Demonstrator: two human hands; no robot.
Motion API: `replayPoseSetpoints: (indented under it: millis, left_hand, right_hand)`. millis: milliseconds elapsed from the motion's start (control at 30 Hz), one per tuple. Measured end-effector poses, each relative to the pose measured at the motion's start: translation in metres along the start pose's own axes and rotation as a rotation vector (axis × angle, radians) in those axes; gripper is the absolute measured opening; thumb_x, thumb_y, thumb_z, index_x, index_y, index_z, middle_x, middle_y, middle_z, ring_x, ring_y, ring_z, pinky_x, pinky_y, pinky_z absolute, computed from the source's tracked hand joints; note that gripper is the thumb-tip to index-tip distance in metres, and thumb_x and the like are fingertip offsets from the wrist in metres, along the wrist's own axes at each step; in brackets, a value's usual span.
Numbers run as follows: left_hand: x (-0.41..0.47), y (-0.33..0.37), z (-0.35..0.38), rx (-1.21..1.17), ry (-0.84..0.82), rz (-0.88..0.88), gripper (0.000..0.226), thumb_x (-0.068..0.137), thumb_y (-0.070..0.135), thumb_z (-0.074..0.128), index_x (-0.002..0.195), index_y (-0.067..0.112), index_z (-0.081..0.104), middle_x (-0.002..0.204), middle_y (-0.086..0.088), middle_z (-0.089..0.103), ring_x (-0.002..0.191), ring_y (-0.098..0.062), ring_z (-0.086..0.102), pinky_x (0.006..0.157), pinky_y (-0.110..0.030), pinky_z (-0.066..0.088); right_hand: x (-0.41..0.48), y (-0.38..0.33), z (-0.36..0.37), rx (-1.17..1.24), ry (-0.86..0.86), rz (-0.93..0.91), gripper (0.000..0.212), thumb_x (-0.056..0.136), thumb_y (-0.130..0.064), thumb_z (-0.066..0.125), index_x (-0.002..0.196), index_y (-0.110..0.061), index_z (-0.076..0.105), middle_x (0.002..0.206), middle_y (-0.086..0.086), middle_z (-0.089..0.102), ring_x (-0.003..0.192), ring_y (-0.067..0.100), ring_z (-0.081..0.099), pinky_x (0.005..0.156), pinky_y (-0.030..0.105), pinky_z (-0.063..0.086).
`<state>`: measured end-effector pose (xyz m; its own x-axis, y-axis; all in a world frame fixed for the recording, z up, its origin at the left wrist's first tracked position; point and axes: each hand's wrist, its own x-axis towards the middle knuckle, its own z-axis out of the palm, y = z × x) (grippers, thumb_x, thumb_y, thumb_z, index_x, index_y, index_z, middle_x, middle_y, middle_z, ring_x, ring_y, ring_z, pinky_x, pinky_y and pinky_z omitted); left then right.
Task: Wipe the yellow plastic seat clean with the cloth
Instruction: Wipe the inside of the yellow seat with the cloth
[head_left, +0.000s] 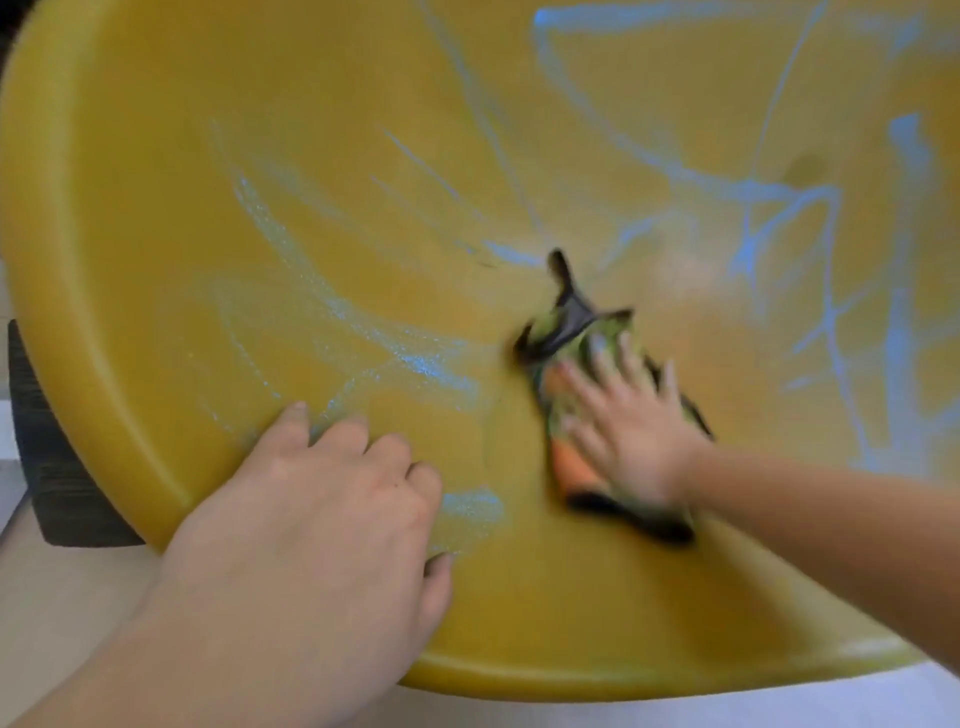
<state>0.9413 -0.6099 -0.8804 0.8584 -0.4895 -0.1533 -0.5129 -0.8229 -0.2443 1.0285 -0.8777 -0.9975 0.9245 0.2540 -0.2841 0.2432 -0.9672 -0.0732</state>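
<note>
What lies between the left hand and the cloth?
Head view: only bare seat, with a pale bluish smear beside the left hand; nothing else before the cloth.

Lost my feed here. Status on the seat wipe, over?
Left grip open, bracing the seat near its front edge. Right grip flat, pressing the cloth mid-seat. Blue streaks unwiped on the right. Nothing blocking.

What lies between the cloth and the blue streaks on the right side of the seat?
Nothing visible. The right hand presses the cloth on the seat, and only bare yellow plastic separates it from the blue streaks.
</note>
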Motion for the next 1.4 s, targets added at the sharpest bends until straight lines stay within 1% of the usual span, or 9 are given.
replayPoseSetpoints:
  millis: [100,200,500,633,733,800,1133,1267,1400]
  left_hand:
    - [-0.002,0.0,0.001,-0.014,0.021,0.032,0.038,0.076,0.053,0.044,0.073,0.018,0.06,0.07,-0.005,0.06,0.078,-0.035,0.064,0.075,-0.055,0.047]
    - [-0.003,0.0,0.001,-0.021,0.061,0.039,0.033,0.075,0.051,0.047,0.07,0.02,0.055,0.064,-0.003,0.054,0.07,-0.032,0.06,0.067,-0.05,0.047]
    - [-0.001,0.001,-0.004,-0.092,0.111,0.061,0.026,0.07,0.05,0.049,0.066,0.024,0.052,0.062,-0.001,0.053,0.065,-0.029,0.059,0.06,-0.044,0.049]
    - [-0.002,0.0,0.0,-0.087,0.097,0.055,0.028,0.071,0.049,0.047,0.065,0.023,0.053,0.061,-0.001,0.052,0.063,-0.029,0.058,0.059,-0.043,0.048]
    - [-0.003,0.0,0.001,-0.073,0.101,0.044,0.029,0.072,0.048,0.046,0.063,0.022,0.053,0.059,-0.001,0.05,0.06,-0.029,0.055,0.057,-0.041,0.046]
    - [-0.003,0.001,-0.001,-0.074,0.11,0.043,0.027,0.072,0.047,0.047,0.063,0.022,0.051,0.058,-0.001,0.048,0.058,-0.028,0.053,0.057,-0.04,0.045]
    - [0.001,0.002,-0.002,-0.115,0.134,0.062,0.023,0.067,0.048,0.05,0.065,0.025,0.048,0.059,-0.001,0.048,0.06,-0.029,0.055,0.056,-0.042,0.044]
    - [-0.001,0.0,0.0,-0.104,0.121,0.066,0.025,0.069,0.047,0.047,0.064,0.023,0.051,0.059,-0.001,0.049,0.06,-0.029,0.055,0.055,-0.043,0.046]
    - [-0.005,-0.001,-0.001,-0.083,0.118,0.072,0.024,0.071,0.045,0.047,0.064,0.023,0.052,0.06,0.0,0.05,0.062,-0.029,0.056,0.057,-0.043,0.046]
  right_hand:
    - [0.08,0.037,-0.023,0.106,0.145,0.42,0.089,0.086,-0.08,0.0,0.159,-0.031,-0.012,0.166,0.012,-0.02,0.15,0.045,-0.021,0.114,0.075,-0.001]
    - [0.106,0.04,-0.031,0.149,0.195,0.463,0.082,0.092,-0.077,0.008,0.158,-0.034,-0.014,0.167,0.013,-0.019,0.149,0.045,-0.022,0.115,0.073,-0.001]
    - [-0.066,-0.061,-0.004,0.143,-0.122,-0.412,0.062,0.092,-0.067,-0.003,0.146,-0.054,-0.029,0.155,-0.022,-0.041,0.142,0.013,-0.043,0.117,0.043,-0.023]
    - [-0.01,0.01,0.002,-0.063,0.012,-0.02,0.085,0.079,-0.08,-0.016,0.155,-0.045,-0.015,0.163,-0.001,-0.031,0.147,0.033,-0.035,0.119,0.065,-0.006]
    - [0.07,0.063,-0.026,0.081,0.156,0.52,0.095,0.083,-0.083,0.004,0.16,-0.03,-0.006,0.166,0.014,-0.02,0.15,0.047,-0.017,0.116,0.071,-0.001]
    - [0.094,0.069,-0.035,0.175,0.203,0.585,0.088,0.089,-0.08,0.011,0.159,-0.031,-0.009,0.166,0.016,-0.021,0.15,0.048,-0.018,0.118,0.069,-0.001]
    - [-0.053,-0.068,-0.003,0.168,-0.061,-0.409,0.058,0.095,-0.066,0.003,0.146,-0.059,-0.024,0.158,-0.023,-0.036,0.144,0.015,-0.04,0.118,0.038,-0.019]
    - [0.004,0.006,-0.001,-0.081,0.061,0.025,0.083,0.08,-0.073,-0.016,0.157,-0.043,-0.005,0.168,-0.003,-0.016,0.152,0.034,-0.024,0.123,0.056,0.001]
    - [0.087,0.07,-0.031,0.117,0.181,0.551,0.078,0.093,-0.072,0.007,0.159,-0.035,-0.008,0.169,0.007,-0.012,0.15,0.045,-0.018,0.119,0.066,-0.003]
